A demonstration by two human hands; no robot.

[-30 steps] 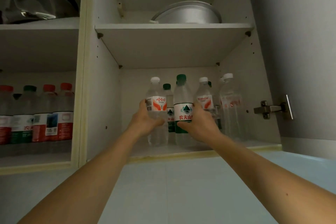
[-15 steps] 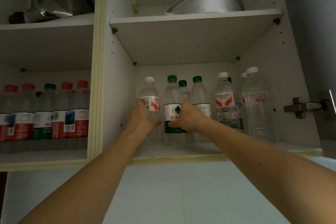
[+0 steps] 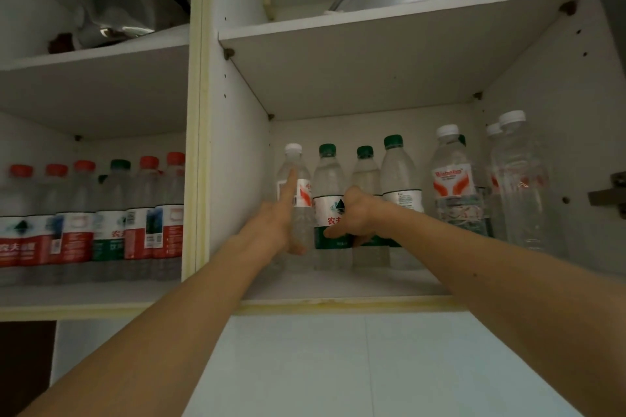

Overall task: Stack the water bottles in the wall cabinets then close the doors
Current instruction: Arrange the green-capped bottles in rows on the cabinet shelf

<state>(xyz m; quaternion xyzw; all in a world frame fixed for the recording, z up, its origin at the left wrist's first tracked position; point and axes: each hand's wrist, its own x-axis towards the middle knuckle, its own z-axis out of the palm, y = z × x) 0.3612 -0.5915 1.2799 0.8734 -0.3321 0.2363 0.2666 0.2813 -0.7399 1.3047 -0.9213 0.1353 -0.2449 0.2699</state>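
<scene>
- On lower shelf of right cabinet (image 3: 338, 284): left hand (image 3: 276, 223) flat, fingers straight vs white-cap bottle (image 3: 295, 193), no curl round it.
- Right hand (image 3: 359, 217) wraps green-cap bottle (image 3: 330, 200), thumb across front of the green label.
- Both clear plastic, upright, side by side.
- More bottles to the right; red-cap row (image 3: 84, 217) in left compartment.

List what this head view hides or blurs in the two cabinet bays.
- Right hand: its fingers disappear behind the green-label bottle, so the grip there is unclear.
- Left bay bottles: motion blur makes the label print unreadable.
- Door hinge: cut off by the right edge; the door itself is out of frame.
- Back-row bottles behind the white-capped bottle: mostly hidden, count unknown.
- Dark pot on the upper left shelf: too dim to identify.
</scene>
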